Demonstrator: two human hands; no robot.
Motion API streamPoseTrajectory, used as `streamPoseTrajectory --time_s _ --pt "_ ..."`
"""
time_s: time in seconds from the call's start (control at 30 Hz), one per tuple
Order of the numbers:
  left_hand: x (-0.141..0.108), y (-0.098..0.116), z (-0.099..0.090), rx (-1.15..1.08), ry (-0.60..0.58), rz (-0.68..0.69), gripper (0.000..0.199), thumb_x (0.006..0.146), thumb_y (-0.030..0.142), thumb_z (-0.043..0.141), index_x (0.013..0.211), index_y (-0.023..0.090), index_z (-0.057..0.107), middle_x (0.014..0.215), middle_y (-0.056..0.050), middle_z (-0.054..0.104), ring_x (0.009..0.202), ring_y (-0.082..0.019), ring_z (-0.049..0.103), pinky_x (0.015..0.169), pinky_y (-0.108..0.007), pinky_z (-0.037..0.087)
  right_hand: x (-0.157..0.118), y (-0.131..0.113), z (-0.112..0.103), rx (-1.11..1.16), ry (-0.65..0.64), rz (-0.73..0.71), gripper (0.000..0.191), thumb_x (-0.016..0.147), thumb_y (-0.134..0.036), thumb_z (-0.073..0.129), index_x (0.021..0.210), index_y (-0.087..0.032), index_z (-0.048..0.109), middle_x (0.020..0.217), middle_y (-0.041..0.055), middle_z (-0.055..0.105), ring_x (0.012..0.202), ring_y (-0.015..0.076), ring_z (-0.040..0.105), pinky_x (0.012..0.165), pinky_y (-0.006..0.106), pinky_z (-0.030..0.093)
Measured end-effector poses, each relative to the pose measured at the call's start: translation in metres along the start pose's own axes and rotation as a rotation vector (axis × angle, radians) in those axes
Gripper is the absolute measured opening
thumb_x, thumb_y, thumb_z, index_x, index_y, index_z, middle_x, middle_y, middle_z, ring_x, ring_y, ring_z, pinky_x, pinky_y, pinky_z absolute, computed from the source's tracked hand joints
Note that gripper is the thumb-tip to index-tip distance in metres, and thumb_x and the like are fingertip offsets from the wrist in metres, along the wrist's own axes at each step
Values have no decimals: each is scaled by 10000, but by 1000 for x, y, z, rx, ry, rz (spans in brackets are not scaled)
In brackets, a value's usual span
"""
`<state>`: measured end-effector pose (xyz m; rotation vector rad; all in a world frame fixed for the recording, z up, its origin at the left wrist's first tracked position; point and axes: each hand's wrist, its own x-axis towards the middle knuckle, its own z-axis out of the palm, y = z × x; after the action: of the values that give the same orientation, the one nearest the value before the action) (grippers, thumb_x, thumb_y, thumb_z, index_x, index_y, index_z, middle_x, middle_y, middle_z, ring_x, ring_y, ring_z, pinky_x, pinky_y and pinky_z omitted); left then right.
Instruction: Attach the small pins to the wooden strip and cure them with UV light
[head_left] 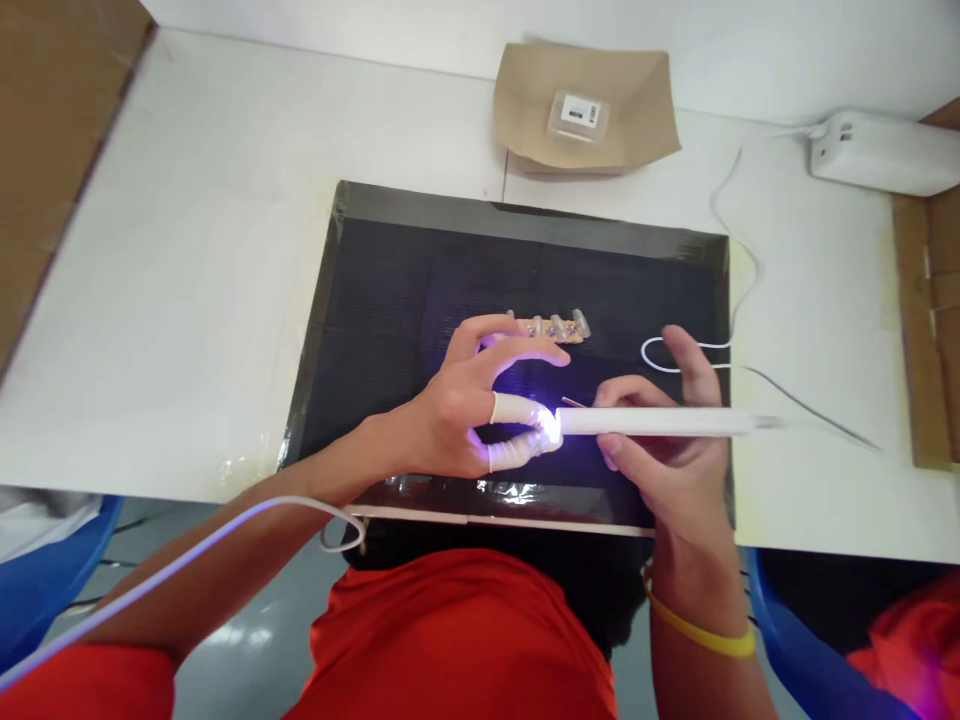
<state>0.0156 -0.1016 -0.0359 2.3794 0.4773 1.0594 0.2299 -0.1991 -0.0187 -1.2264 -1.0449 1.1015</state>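
My right hand (pixel 675 440) grips a white pen-shaped UV lamp (pixel 652 421), held level, its tip glowing violet-white. A thin dark tip of some tool (pixel 574 402) juts out beside the lamp near my right fingers. White finger cots (pixel 514 408) cover the thumb and index finger of my left hand (pixel 457 410), which are pinched together right at the glowing tip. Glare hides whatever lies between them. Just beyond my left fingers, a row of false nails (pixel 555 328) with small shiny decorations sits on a tan strip, partly covered by the hand.
Under my hands lies a black mat (pixel 397 290) with taped edges on a white table (pixel 210 230). At the back, a cardboard tray (pixel 517 100) holds a clear plastic box (pixel 578 116). A white power strip (pixel 885 150) stands at right, and a white cable (pixel 757 270) loops onto the mat.
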Motion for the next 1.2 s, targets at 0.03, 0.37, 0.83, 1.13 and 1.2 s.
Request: streamPoseTrajectory --time_s 0.03,0.37,0.83,1.13,1.2 --pt "-1 0 1 -7 -8 4 88 839 252 844 889 287 782 1280 -65 726 1291 -285 518 1076 -531 487 4 0 -5 8 -38 12 944 771 -115 825 1553 -341 348 871 -50 714 695 137 670 550 248 526" --pt "-6 5 4 -69 -34 -10 91 850 272 849 916 291 789 1319 -63 710 1311 -304 503 1066 -512 490 38 -10 -42 8 -340 79 1018 735 -211 879 1591 -338 343 813 -39 723 484 100 546 419 232 434" --pt "-7 0 8 53 26 41 106 853 290 850 911 266 763 1253 -52 730 1249 -277 559 1026 -471 534 31 -7 -48 16 -204 112 989 684 -157 925 1527 -421 479 818 -22 720 529 129 552 452 285 455" --pt "-3 -3 8 225 107 56 112 890 320 823 926 273 728 1186 -22 763 1195 -238 606 975 -422 563 10 -9 -23 -68 -33 -37 955 731 -97 840 1539 -415 442 883 -42 696 665 138 615 581 267 534" --pt "-1 -4 9 254 141 50 105 894 299 814 926 268 718 1168 -22 767 1167 -236 619 959 -422 568 5 -11 -15 -88 -9 -74 956 732 -71 826 1532 -434 448 890 -43 696 697 142 619 617 271 541"
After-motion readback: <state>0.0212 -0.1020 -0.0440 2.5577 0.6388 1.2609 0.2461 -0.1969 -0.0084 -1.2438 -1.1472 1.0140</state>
